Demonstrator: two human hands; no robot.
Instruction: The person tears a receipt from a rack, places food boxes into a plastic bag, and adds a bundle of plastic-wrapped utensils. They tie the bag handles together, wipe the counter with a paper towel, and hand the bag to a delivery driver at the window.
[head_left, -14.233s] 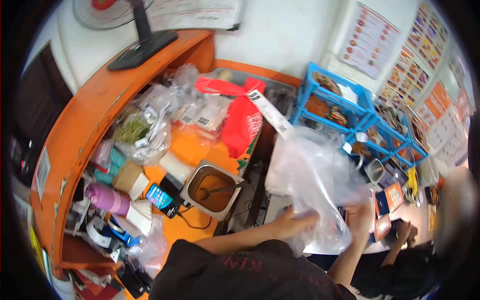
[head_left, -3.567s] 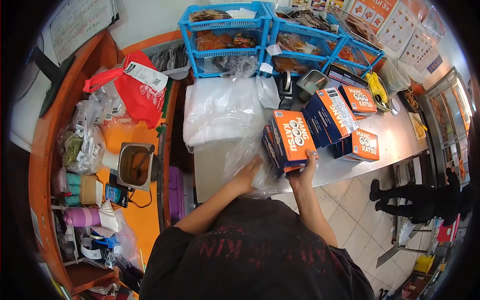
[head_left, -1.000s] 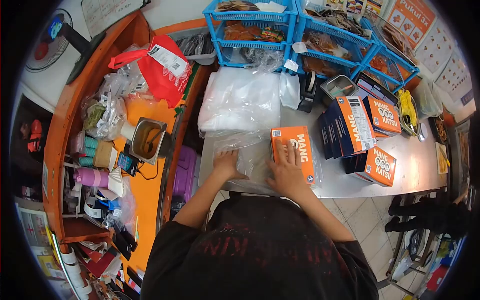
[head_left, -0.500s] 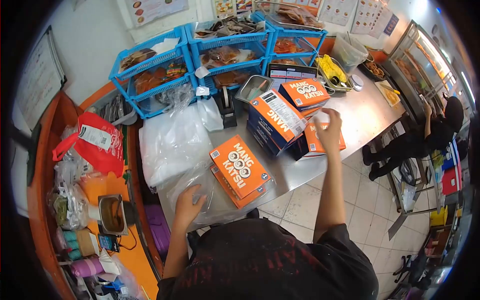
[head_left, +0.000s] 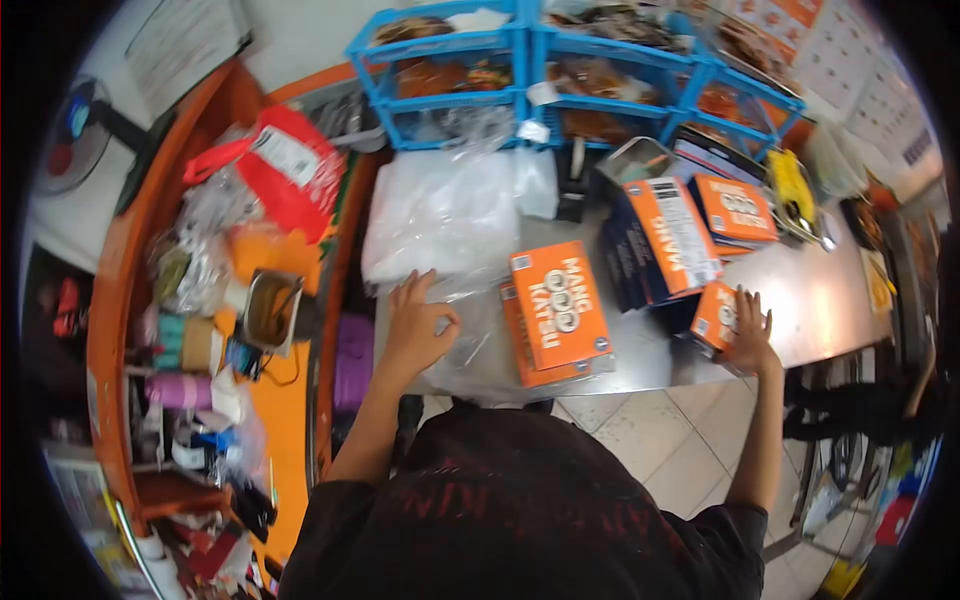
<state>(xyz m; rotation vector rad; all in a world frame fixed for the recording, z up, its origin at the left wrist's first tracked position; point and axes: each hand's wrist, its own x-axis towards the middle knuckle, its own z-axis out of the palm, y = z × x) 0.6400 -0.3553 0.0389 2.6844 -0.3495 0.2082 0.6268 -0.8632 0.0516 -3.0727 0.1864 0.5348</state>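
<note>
My left hand (head_left: 418,325) is at the near edge of a pile of clear plastic bags (head_left: 445,215), its fingers stretched and apart and the thumb bent toward the index finger. Loose clear plastic (head_left: 470,335) lies beside it, reaching under two stacked orange "Mang Katsu" boxes (head_left: 562,305). My right hand (head_left: 752,335) rests with spread fingers against the right side of a smaller-looking orange box (head_left: 714,317) near the counter's front edge. Behind that box, a tilted orange and dark blue box stack (head_left: 670,235) and further orange boxes (head_left: 735,210) stand close together.
Blue stacked baskets (head_left: 450,65) with packed food line the back wall. A tape dispenser (head_left: 573,185) and metal containers (head_left: 635,160) stand on the steel counter (head_left: 640,365). At left, an orange shelf holds a red bag (head_left: 290,165) and a metal pan (head_left: 272,312). Another person (head_left: 860,405) is at far right.
The view has turned left, so the counter appears shifted right. My right hand has come down onto the side of the front box. My left hand has moved up to the bag pile's edge.
</note>
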